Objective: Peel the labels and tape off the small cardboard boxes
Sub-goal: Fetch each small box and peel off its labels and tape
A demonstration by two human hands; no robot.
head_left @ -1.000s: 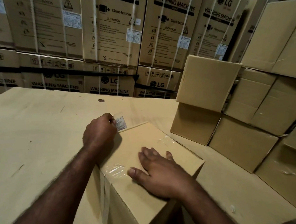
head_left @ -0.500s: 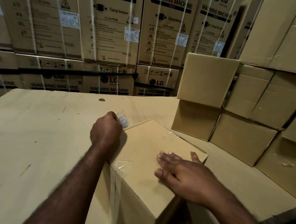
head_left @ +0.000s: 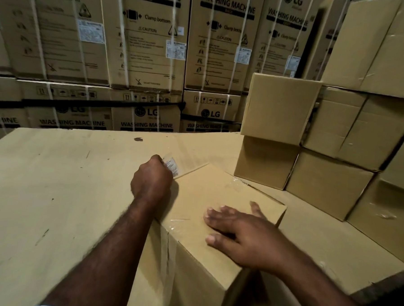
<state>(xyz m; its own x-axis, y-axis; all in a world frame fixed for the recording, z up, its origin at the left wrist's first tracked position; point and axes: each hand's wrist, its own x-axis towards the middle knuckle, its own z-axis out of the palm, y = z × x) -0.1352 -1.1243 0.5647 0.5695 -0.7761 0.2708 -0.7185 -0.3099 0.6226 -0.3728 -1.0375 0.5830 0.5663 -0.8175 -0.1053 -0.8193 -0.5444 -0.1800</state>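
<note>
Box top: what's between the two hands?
Bare box top between left hand, gripping the label, and right hand, flat on it; clear tape lies just nearer. Head view.

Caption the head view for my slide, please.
Left hand grips a label at the box edge; right hand presses its top.

Free room over the cardboard surface (head_left: 54, 180) at left, stacked boxes (head_left: 280, 105) close at right

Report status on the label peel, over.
Left hand pinches label at far edge of box. Right hand flat on its top. Clear tape on near corner not yet peeled. Stacked boxes at right, apart.
</note>
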